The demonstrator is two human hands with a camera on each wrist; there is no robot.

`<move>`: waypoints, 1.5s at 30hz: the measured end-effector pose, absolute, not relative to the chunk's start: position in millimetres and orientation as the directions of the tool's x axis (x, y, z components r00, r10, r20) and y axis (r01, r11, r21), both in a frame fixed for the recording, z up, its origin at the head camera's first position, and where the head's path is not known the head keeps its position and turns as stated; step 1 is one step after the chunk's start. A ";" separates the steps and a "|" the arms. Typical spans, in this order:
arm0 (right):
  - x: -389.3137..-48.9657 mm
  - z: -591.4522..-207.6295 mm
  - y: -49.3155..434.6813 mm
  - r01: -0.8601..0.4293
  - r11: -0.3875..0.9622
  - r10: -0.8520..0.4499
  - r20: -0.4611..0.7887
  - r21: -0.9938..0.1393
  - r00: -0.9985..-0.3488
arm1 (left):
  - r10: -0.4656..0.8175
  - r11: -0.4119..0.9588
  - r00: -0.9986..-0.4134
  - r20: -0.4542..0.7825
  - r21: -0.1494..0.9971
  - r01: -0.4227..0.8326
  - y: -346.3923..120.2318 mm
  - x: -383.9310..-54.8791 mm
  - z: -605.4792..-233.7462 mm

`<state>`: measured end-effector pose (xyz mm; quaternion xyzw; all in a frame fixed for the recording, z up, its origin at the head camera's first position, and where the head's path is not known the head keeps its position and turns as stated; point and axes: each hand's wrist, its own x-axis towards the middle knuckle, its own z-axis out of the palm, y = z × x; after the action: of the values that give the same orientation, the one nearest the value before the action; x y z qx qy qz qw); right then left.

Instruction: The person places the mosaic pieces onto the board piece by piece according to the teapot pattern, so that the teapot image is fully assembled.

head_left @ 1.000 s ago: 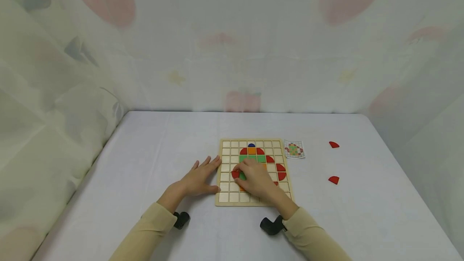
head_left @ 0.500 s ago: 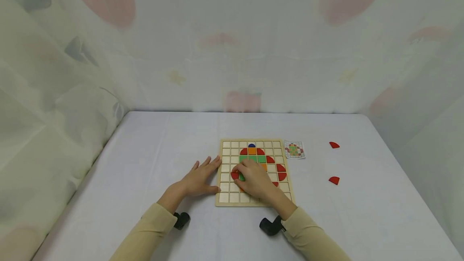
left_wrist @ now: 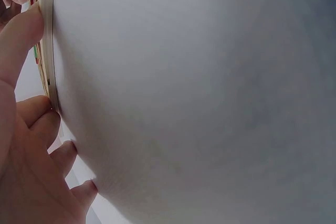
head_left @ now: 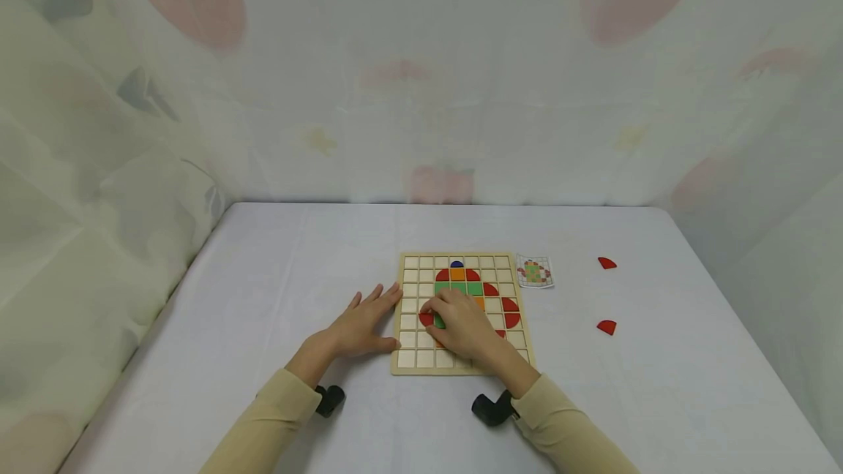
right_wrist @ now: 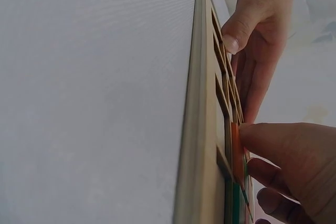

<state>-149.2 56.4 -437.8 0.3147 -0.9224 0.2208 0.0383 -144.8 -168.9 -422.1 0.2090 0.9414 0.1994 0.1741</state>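
Observation:
The wooden grid board (head_left: 407,359) lies on the white table, filled in part with coloured tiles. At its left edge my left hand (head_left: 358,324) rests with spread fingers, fingertips and thumb touching the frame. My right hand (head_left: 466,324) reaches over the board with thumb and fingers curled around a red quarter-circle tile (head_left: 426,320) on the left side of the pattern. A green tile (head_left: 439,322) shows between its thumb and fingers. In the right wrist view, the thumb is close beside an orange tile (right_wrist: 237,150). The palm hides the middle of the pattern.
A small pattern card (head_left: 535,271) lies against the board's upper right. Farther right are two loose red quarter-circle tiles, one at the back (head_left: 607,262) and one nearer (head_left: 607,327). Patterned cloth (head_left: 421,93) hangs behind the table and at its sides.
My right fingertips and the red tile have shifted very slightly left on the board. The left hand has stayed where it was.

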 end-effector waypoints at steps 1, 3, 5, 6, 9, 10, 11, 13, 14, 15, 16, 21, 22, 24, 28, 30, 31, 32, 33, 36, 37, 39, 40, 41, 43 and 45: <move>-149.2 -437.7 56.8 -0.598 0.703 -0.563 0.212 -0.385 -0.799 | 0.463 0.833 -0.852 -0.243 0.448 0.325 -169.0 -144.7 -422.1; -149.7 -438.4 57.9 -0.601 0.699 -0.560 0.227 -0.388 -0.797 | 0.464 0.832 -0.853 -0.241 0.448 0.326 -169.2 -144.7 -422.1; -149.9 -438.2 60.6 -0.604 0.691 -0.554 0.245 -0.397 -0.796 | 0.467 0.831 -0.852 -0.238 0.447 0.330 -169.2 -144.9 -422.1; -150.0 -438.2 62.5 -0.608 0.686 -0.552 0.259 -0.399 -0.793 | 0.468 0.831 -0.851 -0.236 0.445 0.334 -169.1 -144.9 -422.0; -149.6 -437.1 70.2 -0.613 0.670 -0.534 0.303 -0.418 -0.790 | 0.475 0.827 -0.849 -0.233 0.448 0.340 -168.9 -144.9 -421.3; -148.8 -435.7 73.5 -0.610 0.662 -0.525 0.310 -0.435 -0.792 | 0.477 0.826 -0.848 -0.231 0.449 0.341 -168.8 -144.9 -420.9; -148.2 -435.2 77.1 -0.605 0.657 -0.514 0.320 -0.449 -0.796 | 0.478 0.825 -0.848 -0.230 0.451 0.342 -168.7 -144.8 -420.5; -146.5 -434.5 85.0 -0.589 0.652 -0.489 0.329 -0.477 -0.808 | 0.479 0.823 -0.847 -0.231 0.455 0.341 -168.6 -144.5 -419.7; -145.6 -434.3 89.2 -0.583 0.651 -0.477 0.335 -0.486 -0.813 | 0.479 0.823 -0.847 -0.231 0.454 0.342 -168.6 -144.3 -419.5; -144.7 -434.0 93.6 -0.575 0.651 -0.466 0.337 -0.495 -0.818 | 0.478 0.823 -0.847 -0.233 0.455 0.340 -168.6 -144.2 -419.3; -144.3 -434.2 98.0 -0.566 0.657 -0.454 0.338 -0.498 -0.825 | 0.477 0.825 -0.847 -0.236 0.454 0.338 -168.6 -144.2 -419.1; -143.7 -435.5 121.3 -0.536 0.684 -0.402 0.356 -0.496 -0.843 | 0.469 0.832 -0.848 -0.245 0.446 0.331 -169.1 -144.3 -419.3; -143.3 -435.3 126.1 -0.529 0.686 -0.391 0.360 -0.500 -0.847 | 0.468 0.833 -0.849 -0.248 0.444 0.330 -169.4 -144.3 -419.4; -142.2 -434.3 136.6 -0.522 0.684 -0.376 0.366 -0.510 -0.851 | 0.466 0.833 -0.850 -0.245 0.446 0.328 -170.0 -144.3 -419.9; -137.9 -433.1 159.2 -0.491 0.696 -0.342 0.359 -0.524 -0.868 | 0.462 0.835 -0.852 -0.248 0.445 0.323 -171.2 -144.0 -421.3; -135.6 -434.1 171.0 -0.470 0.712 -0.321 0.353 -0.522 -0.879 | 0.459 0.836 -0.853 -0.248 0.444 0.321 -171.7 -143.7 -421.8; -134.4 -434.7 176.9 -0.459 0.718 -0.309 0.352 -0.524 -0.884 | 0.458 0.837 -0.853 -0.248 0.444 0.320 -172.0 -143.5 -421.9; -133.1 -435.2 182.7 -0.445 0.727 -0.294 0.348 -0.524 -0.890 | 0.458 0.837 -0.854 -0.249 0.444 0.320 -172.2 -143.2 -421.8; -132.3 -436.3 188.6 -0.435 0.735 -0.282 0.349 -0.520 -0.894 | 0.457 0.838 -0.854 -0.248 0.443 0.320 -172.3 -143.1 -421.9; -129.3 -438.9 205.8 -0.406 0.756 -0.242 0.358 -0.513 -0.902 | 0.457 0.837 -0.854 -0.249 0.445 0.319 -172.2 -143.0 -421.7; -128.3 -439.6 211.1 -0.400 0.761 -0.231 0.363 -0.510 -0.903 | 0.457 0.837 -0.854 -0.249 0.446 0.318 -172.2 -143.0 -421.6; -126.4 -440.7 220.9 -0.388 0.771 -0.213 0.370 -0.505 -0.904 | 0.455 0.838 -0.855 -0.250 0.445 0.316 -172.3 -143.1 -421.5; -125.3 -440.9 225.4 -0.381 0.778 -0.204 0.373 -0.499 -0.905 | 0.454 0.838 -0.855 -0.250 0.445 0.315 -172.3 -143.2 -421.5; -124.4 -441.3 229.8 -0.374 0.784 -0.197 0.373 -0.495 -0.907 | 0.453 0.838 -0.856 -0.248 0.445 0.315 -172.4 -143.4 -421.7; -122.5 -441.5 238.5 -0.358 0.794 -0.182 0.371 -0.491 -0.911 | 0.453 0.838 -0.857 -0.247 0.445 0.315 -172.6 -143.8 -422.6; -120.9 -441.6 247.2 -0.337 0.799 -0.166 0.356 -0.498 -0.920 | 0.452 0.839 -0.857 -0.246 0.445 0.315 -172.7 -144.2 -423.5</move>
<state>-120.9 247.2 -441.6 0.1342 -0.9367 0.2870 0.1491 -144.2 -172.7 -423.5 0.2033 0.9430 0.1984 0.1734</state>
